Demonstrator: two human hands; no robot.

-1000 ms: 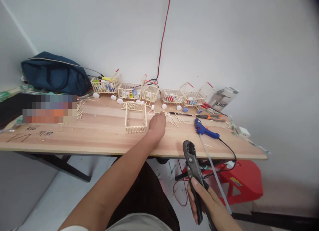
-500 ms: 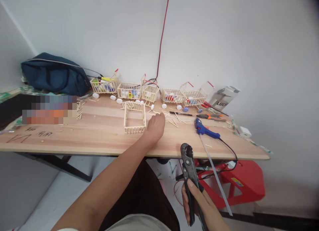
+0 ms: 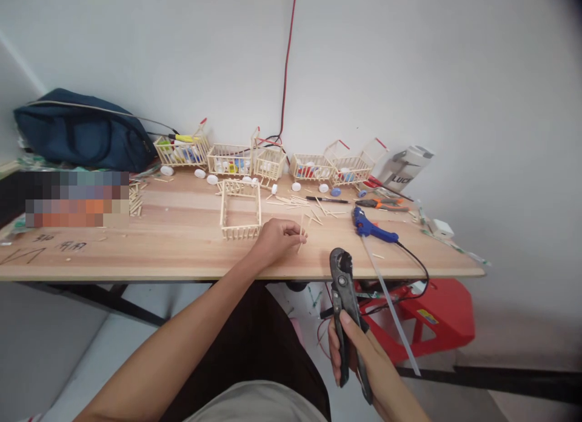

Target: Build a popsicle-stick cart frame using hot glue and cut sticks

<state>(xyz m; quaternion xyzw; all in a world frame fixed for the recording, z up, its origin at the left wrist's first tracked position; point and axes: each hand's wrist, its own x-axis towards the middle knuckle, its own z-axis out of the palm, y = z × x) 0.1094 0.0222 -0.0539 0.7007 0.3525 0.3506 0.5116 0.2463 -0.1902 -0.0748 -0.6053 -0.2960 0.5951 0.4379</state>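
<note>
Between the fingertips of my left hand (image 3: 278,240) is a thin wooden stick (image 3: 301,229), held nearly upright over the tabletop; a second one seems to stand beside it. My right hand (image 3: 357,343) is wrapped round the handles of a black cutting tool, like ratchet cutters (image 3: 344,294), in front of the table's edge with its jaws pointing up. Just left of my left hand, a small rectangular stick frame (image 3: 240,233) with railed sides rests on the table. Loose wooden sticks (image 3: 295,201) lie scattered behind my left hand.
Several miniature stick carts (image 3: 230,160) with wheels line the wall. A blue glue gun (image 3: 373,228), its long glue stick overhanging the edge, lies at right near orange-handled pliers (image 3: 384,204) and a black pen (image 3: 327,199). A blue bag (image 3: 84,134) sits at left; a red stool (image 3: 436,325) stands below.
My left hand has come back from the loose sticks towards me, now with thin stick pieces in its fingers. My right hand keeps hold of the cutters, and the view has shifted slightly.
</note>
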